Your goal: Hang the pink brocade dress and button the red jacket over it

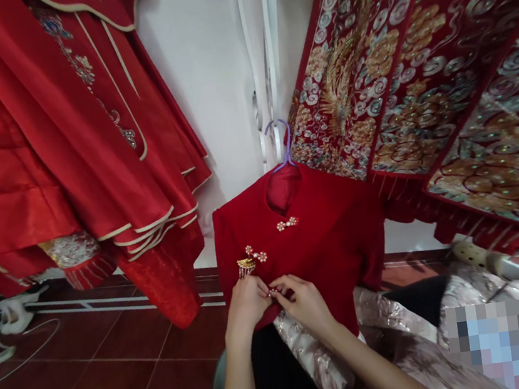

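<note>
While both hands meet at the front of the red dress (326,243), the action is all down at its lower closure; the left hand (246,300) is curled in, fingertips pinched on the fabric just under the gold comb-shaped ornament (246,264); the right hand (303,299) comes in from the other side, thumb and fingers pinched on what looks like a small pearl fastening (271,292) between the two hands, though it is too tiny to be sure; the hands are touching each other there, right at the dress's lower left edge. Up the slanted opening sits a pearl flower button (256,255) just beside the gold ornament, and another pearl button (286,223) higher, near the collar; the dress hangs on a purple hanger (282,144) against the white wall (210,68), its hem draped over shiny silver-patterned cloth (390,330) on the person's lap. Red satin robes (69,148) with cream piping hang to the left; heavily embroidered red and gold garments (415,74) hang to the right; below, the dark red tiled floor (96,366) carries white cables (6,326) near its left edge.
</note>
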Motion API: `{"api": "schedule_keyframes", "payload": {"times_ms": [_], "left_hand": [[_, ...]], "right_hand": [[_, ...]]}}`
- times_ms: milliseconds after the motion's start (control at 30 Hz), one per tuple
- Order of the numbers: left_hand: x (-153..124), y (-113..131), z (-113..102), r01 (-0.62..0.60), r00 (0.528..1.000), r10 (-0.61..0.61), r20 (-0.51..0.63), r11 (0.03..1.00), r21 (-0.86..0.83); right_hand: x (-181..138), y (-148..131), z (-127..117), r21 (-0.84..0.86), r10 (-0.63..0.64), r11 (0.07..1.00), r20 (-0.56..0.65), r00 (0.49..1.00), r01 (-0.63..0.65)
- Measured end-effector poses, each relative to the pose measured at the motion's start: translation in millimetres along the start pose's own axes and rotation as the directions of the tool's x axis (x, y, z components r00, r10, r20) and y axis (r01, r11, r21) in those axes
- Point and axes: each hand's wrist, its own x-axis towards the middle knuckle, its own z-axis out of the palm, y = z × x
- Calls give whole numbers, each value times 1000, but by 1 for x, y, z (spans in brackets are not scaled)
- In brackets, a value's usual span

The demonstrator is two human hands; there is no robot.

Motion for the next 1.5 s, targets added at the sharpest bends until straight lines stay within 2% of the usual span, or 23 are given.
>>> {"api": "schedule_keyframes", "payload": {"times_ms": [267,533,700,800,900,967,1067,1167,1233,1300,1367,1433,1500], "left_hand": [[-1,-15,-8,73,990,-29,135,940,-333],[-5,-13,-13,101,979,-4,202,876,-472],[-6,-10,-12,110,962,51,268,826,-553],[-5,-8,-10,69,962,78,262,858,-509],[-6,-5,-10,-72,975,139,176,937,-340],[-10,-4,-13,-133,973,171,157,965,-225],[-20,-6,-22,-108,974,139,179,979,-174],[-29,-11,-34,-79,990,90,105,991,-110],[-33,-12,-39,-85,992,93,87,993,-82],[-34,-10,-40,-114,985,126,118,988,-107],[-32,-5,-37,-154,975,175,137,977,-148],[-30,0,-31,-178,970,200,136,971,-160],[-27,3,-26,-179,972,198,128,973,-147]], "right_hand": [[-2,-12,-7,107,2,994,1,1000,-2],[-2,-25,-13,118,-18,993,47,999,12],[2,-26,-25,128,70,988,90,994,-81],[3,-24,-29,108,99,988,124,987,-112],[4,-22,-30,38,51,998,130,990,-56],[5,-22,-35,3,24,1000,117,993,-24],[7,-26,-55,33,15,999,18,1000,-16],[9,-33,-84,117,39,993,-147,988,-22],[9,-38,-99,160,64,987,-187,980,-34],[7,-40,-106,173,88,982,-108,990,-68],[4,-42,-104,150,107,982,64,992,-115],[2,-41,-97,93,113,986,219,969,-136],[1,-39,-87,38,107,992,292,950,-124]]}}
